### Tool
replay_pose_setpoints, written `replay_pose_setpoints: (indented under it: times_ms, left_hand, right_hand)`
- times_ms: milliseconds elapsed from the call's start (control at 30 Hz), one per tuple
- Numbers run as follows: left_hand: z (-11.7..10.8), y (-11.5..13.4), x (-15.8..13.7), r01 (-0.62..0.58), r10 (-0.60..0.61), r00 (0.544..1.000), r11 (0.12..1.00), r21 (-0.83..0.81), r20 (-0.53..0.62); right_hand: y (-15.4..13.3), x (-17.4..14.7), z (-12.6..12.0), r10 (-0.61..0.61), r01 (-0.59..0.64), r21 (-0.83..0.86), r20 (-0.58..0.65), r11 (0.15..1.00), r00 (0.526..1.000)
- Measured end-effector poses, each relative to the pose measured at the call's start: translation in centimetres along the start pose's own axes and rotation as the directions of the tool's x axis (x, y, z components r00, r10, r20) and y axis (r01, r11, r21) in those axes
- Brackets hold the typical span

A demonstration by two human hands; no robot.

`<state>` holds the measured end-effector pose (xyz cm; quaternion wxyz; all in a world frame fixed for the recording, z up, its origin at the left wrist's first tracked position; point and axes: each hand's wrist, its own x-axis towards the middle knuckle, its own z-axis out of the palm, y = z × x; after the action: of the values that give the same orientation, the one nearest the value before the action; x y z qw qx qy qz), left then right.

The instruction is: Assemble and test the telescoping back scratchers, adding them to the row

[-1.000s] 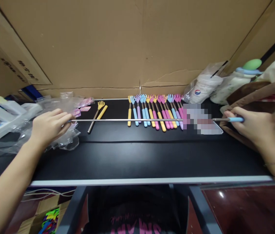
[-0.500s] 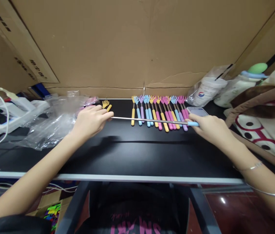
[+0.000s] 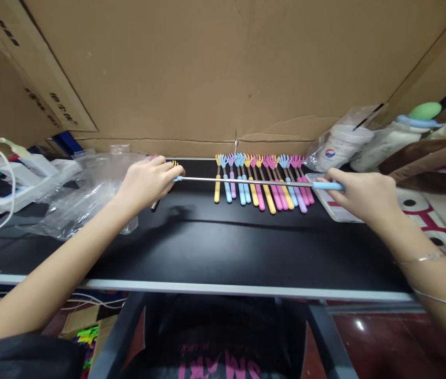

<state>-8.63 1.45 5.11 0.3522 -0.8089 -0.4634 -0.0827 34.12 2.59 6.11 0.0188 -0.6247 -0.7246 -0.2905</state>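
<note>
A blue back scratcher [image 3: 242, 181] with an extended metal rod stretches level between my hands, above the black desk. My left hand [image 3: 149, 181] is closed around its head end, which the fingers mostly hide. At the other end, my right hand [image 3: 365, 197] grips the light-blue handle. Behind the rod lies a row of back scratchers [image 3: 270, 195] with yellow, blue, purple and pink handles, their claw heads toward the cardboard. Part of a yellow claw [image 3: 175, 163] and a dark rod end [image 3: 154, 206] show beside my left hand.
Crumpled clear plastic bags [image 3: 76, 200] and a white power strip [image 3: 29, 184] lie at left. Near my right hand are a phone [image 3: 339, 209], a cup in a bag [image 3: 339, 147], a bottle [image 3: 408, 139] and a fabric bag [image 3: 436, 210]. Cardboard [image 3: 167, 73] stands behind.
My right hand has moved right, and the back scratcher's rod is longer between my hands. Its blue neck now shows at my left fingers. More of the phone is visible.
</note>
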Motion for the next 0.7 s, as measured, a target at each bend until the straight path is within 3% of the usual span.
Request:
replay_pose_setpoints:
  times_ms: [167,367,500,700]
  left_hand:
    - [0.8,0.1,-0.1,0.042,-0.039,0.998,0.998,-0.055,0.051]
    - [1.7,0.6,-1.4,0.004,0.026,0.986,0.983,-0.181,0.167]
    - [1.4,0.4,-1.6,-0.068,0.101,0.988,0.963,-0.261,0.116]
    - [1.2,-0.3,-1.7,-0.095,0.095,0.995,0.960,-0.262,-0.015]
  right_hand:
    - [0.6,0.4,2.3,-0.013,0.010,-0.024,-0.116,1.000,0.993]
    - [1.3,-0.4,3.8,-0.153,0.162,0.063,-0.132,0.985,0.979]
    - [1.4,-0.7,3.5,-0.261,0.289,0.184,-0.159,0.939,0.952]
    - [1.0,-1.0,2.7,-0.240,0.308,0.242,-0.273,0.920,0.931]
